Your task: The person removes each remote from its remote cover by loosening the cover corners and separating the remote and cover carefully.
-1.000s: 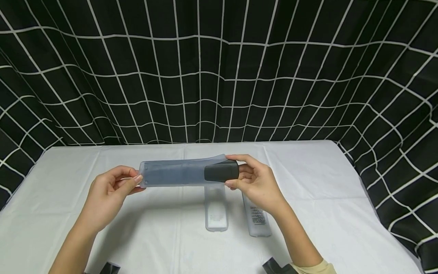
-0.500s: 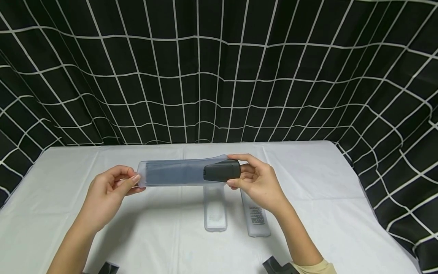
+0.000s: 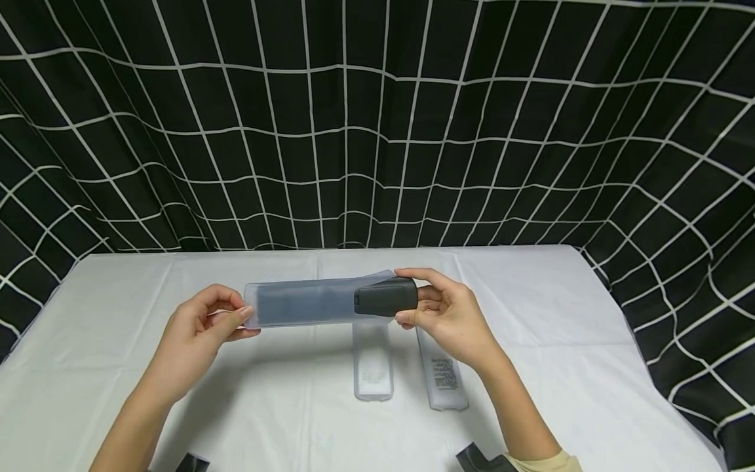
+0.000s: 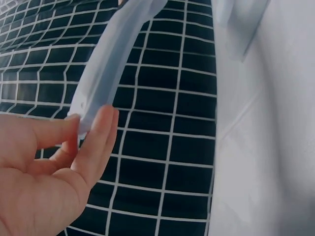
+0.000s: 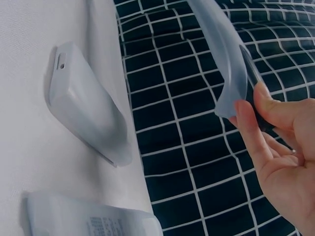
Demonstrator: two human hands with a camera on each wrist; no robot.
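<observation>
A black remote control (image 3: pixel 386 297) lies mostly inside a translucent silicone sleeve (image 3: pixel 307 303), held level above the table. Its dark end sticks out bare on the right, where the sleeve's upper edge flares up. My left hand (image 3: pixel 197 341) pinches the sleeve's closed left end between thumb and fingers; the left wrist view shows this grip on the sleeve (image 4: pixel 106 73). At the other end, my right hand (image 3: pixel 451 321) grips the remote and the sleeve's mouth, thumb below and index finger above. In the right wrist view, the fingers hold the sleeve's flared edge (image 5: pixel 231 93).
Two more remotes in translucent sleeves lie on the white tablecloth (image 3: pixel 265 406): a pale one (image 3: pixel 373 373) under the held sleeve, and one with a printed label (image 3: pixel 445 377) beside my right forearm. A black curtain with white grid lines (image 3: pixel 366 131) hangs behind the table.
The remote has shifted slightly right within the sleeve, leaving a wider pale strip at its left end. Both hands keep their grips. The whole view has shifted a little.
</observation>
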